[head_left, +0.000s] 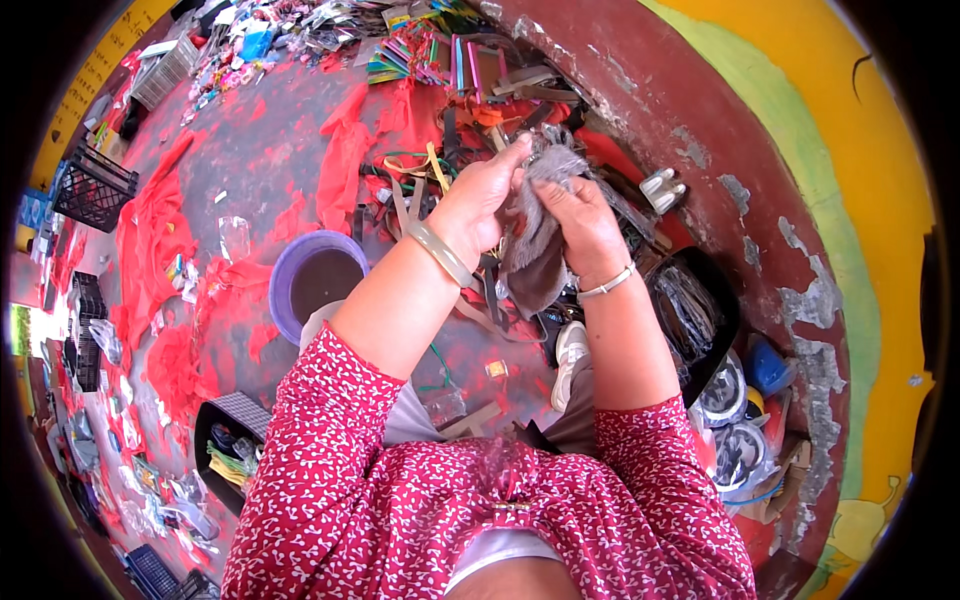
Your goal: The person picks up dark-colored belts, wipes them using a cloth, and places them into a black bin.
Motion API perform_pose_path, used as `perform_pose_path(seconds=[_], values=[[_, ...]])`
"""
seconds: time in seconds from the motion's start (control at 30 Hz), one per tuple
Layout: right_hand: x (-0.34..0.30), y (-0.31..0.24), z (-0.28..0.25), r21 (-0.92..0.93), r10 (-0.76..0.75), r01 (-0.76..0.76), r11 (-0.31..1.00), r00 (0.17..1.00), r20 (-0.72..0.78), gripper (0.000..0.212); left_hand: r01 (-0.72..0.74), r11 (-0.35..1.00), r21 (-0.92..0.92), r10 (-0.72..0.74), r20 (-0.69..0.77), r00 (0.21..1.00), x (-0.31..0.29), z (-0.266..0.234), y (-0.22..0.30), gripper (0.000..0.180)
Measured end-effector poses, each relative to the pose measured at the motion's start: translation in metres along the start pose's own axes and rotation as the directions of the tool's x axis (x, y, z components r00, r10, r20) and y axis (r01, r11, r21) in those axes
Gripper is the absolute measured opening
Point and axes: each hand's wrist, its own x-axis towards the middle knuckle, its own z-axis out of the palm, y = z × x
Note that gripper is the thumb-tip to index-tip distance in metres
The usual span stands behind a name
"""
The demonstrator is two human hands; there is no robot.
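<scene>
A crumpled, fuzzy grey-brown cloth (533, 255) hangs between my two hands, held out in front of me above the littered floor. My left hand (482, 195) is closed on its upper left edge, thumb pointing up. On the other side, my right hand (583, 222) pinches the same cloth with thumb and fingers. The lower part of the cloth drops freely below both hands. Its full shape is hidden in the folds. Beneath it lies a heap of straps and strips (425, 195) in black, tan and yellow.
Left of my left forearm stands a purple bucket (280, 290) with dark contents. A black bin (728, 300) of dark items sits on my right, by the peeling red wall (760, 235). A black crate (97, 190) stands far left. Red cloth scraps (150, 230) litter the floor.
</scene>
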Motion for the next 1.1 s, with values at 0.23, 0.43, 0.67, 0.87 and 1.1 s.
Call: perform_pose_path(seconds=[0.23, 0.43, 0.67, 0.87, 1.1], values=[[0.002, -0.007, -0.002, 0.038, 0.018, -0.016, 0.999, 0.998, -0.055, 0.016, 0.022, 0.995, -0.093, -0.002, 0.214, 0.977, -0.005, 0.008, -0.003, 0.027], [-0.001, -0.015, -0.003, 0.038, 0.012, -0.009, 0.999, 0.996, -0.084, 0.017, -0.034, 0.98, 0.194, 0.023, 0.058, 0.998, -0.009, 0.014, 0.005, 0.029], [-0.002, -0.016, -0.001, 0.014, 0.082, -0.082, 0.997, 0.996, -0.017, 0.017, 0.031, 0.999, -0.02, -0.028, 0.146, 0.989, -0.002, 0.01, 0.0, 0.028], [0.001, -0.006, 0.004, 0.068, 0.103, -0.104, 0.992, 0.995, 0.013, 0.015, -0.241, 0.967, -0.085, 0.253, 0.196, 0.947, 0.004, 0.007, -0.001, 0.025], [-0.001, -0.008, 0.015, 0.105, 0.129, -0.14, 0.985, 0.986, 0.107, 0.011, -0.488, 0.871, 0.054, 0.485, 0.066, 0.872, -0.012, 0.018, 0.01, 0.021]])
